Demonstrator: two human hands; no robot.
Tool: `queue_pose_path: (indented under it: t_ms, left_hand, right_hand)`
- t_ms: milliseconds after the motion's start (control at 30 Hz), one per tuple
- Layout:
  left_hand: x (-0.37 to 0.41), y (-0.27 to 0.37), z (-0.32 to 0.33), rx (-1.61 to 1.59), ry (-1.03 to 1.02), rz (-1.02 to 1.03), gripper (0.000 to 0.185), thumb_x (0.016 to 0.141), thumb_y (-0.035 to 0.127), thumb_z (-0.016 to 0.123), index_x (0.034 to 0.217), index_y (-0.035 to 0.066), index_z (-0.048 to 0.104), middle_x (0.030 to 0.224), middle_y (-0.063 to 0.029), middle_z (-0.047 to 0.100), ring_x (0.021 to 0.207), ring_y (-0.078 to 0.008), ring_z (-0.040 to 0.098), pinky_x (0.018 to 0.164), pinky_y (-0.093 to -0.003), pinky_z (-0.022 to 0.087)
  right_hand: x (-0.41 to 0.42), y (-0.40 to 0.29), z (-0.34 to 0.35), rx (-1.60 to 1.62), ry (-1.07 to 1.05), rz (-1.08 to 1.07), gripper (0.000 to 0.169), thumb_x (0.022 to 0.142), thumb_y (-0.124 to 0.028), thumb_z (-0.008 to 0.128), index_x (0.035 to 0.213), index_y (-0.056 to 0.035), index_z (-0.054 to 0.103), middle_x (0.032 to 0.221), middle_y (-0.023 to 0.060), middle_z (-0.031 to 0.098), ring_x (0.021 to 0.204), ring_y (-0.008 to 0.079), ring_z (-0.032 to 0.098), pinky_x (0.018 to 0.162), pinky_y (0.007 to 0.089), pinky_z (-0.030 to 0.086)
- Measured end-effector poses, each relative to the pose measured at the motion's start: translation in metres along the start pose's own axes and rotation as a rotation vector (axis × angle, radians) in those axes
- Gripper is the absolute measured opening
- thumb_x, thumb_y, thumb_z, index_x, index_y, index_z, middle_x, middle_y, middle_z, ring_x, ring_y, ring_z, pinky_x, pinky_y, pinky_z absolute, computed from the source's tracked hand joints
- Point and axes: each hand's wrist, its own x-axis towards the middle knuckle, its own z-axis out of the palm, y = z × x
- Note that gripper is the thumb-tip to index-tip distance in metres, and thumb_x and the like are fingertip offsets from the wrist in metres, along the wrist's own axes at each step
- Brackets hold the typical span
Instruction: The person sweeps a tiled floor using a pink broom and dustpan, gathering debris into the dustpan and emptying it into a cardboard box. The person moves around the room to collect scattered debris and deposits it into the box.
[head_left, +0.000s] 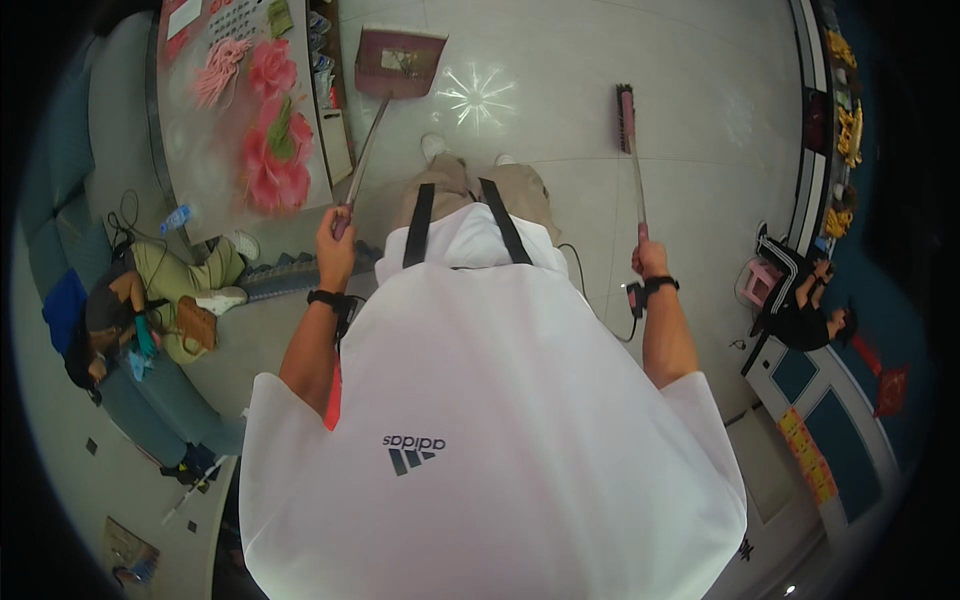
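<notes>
My left hand (335, 246) grips the handle of a long-handled dustpan (400, 84). Its pinkish-purple pan lies on the tiled floor ahead of me to the left, beside the table, with a pale patch inside that I cannot make out. My right hand (649, 259) is closed around the handle of a broom (627, 120). The broom's dark bristles and pink head rest on the floor to the front right, well apart from the dustpan. Both hands wear dark wrist straps with small devices and cables.
At the left stands a table (225, 161) with a flower-patterned top and a pink cloth (221, 71). A person (120, 300) sits on the blue-grey sofa (71, 165). Another person (802, 300) sits at the right near a pink stool (762, 283) and a long cabinet (814, 157).
</notes>
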Motion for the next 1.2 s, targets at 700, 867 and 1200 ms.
queue_pose_path:
  t_ms: [700, 867, 1200]
  left_hand:
    - [-0.246, -0.081, 0.130, -0.362, 0.453, -0.321, 0.023, 0.084, -0.001, 0.056, 0.106, 0.006, 0.060, 0.098, 0.0006, 0.064, 0.055, -0.0034, 0.043, 0.046, -0.0210, 0.032]
    - [-0.283, -0.093, 0.150, -0.319, 0.448, -0.373, 0.024, 0.083, 0.001, 0.056, 0.107, 0.007, 0.059, 0.100, -0.0014, 0.066, 0.062, -0.0035, 0.047, 0.050, -0.0212, 0.034]
    - [-0.367, -0.106, 0.172, -0.329, 0.481, -0.346, 0.023, 0.083, -0.003, 0.057, 0.105, 0.001, 0.059, 0.099, -0.0046, 0.067, 0.087, -0.0128, 0.063, 0.077, -0.0252, 0.048]
  right_hand:
    - [-0.030, -0.018, -0.011, -0.775, -0.129, -0.575, 0.062, 0.102, -0.046, 0.047, 0.078, 0.0083, 0.064, 0.061, 0.0219, 0.063, 0.048, 0.0328, 0.063, 0.051, 0.0455, 0.051]
    - [0.001, -0.092, 0.001, -0.966, -0.025, -0.785, 0.070, 0.103, -0.051, 0.039, 0.074, 0.0070, 0.064, 0.060, 0.0230, 0.064, 0.050, 0.0362, 0.064, 0.056, 0.0462, 0.053]
    - [0.004, -0.188, 0.123, -1.362, -0.096, -0.810, 0.077, 0.104, -0.054, 0.026, 0.083, 0.0053, 0.069, 0.068, 0.0220, 0.068, 0.058, 0.0381, 0.067, 0.058, 0.0471, 0.054]
